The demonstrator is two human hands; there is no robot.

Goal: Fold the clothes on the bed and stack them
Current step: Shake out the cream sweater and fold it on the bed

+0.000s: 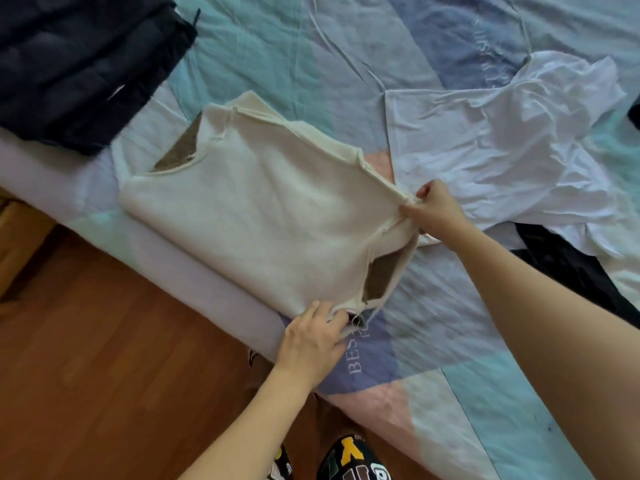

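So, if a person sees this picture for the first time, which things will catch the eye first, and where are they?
First, the cream knitted sweater with brown lining, spread at the bed's near edge in the centre, with the left hand and right hand each taking a grip on its nearer end. Then the crumpled white cotton shirt at the right, and the dark navy folded garment at the top left.

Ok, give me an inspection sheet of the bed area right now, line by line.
Surface: patchwork bedspread, wrinkled.
Job's things: cream sweater partly folded near the bed edge; white shirt crumpled beside it; dark jacket at the far left; black garment partly under the shirt.
Clutter: nothing seen.
Grippers: left hand and right hand each pinch the sweater's edge.
Cables: nothing seen.
Surroundings: wooden floor.
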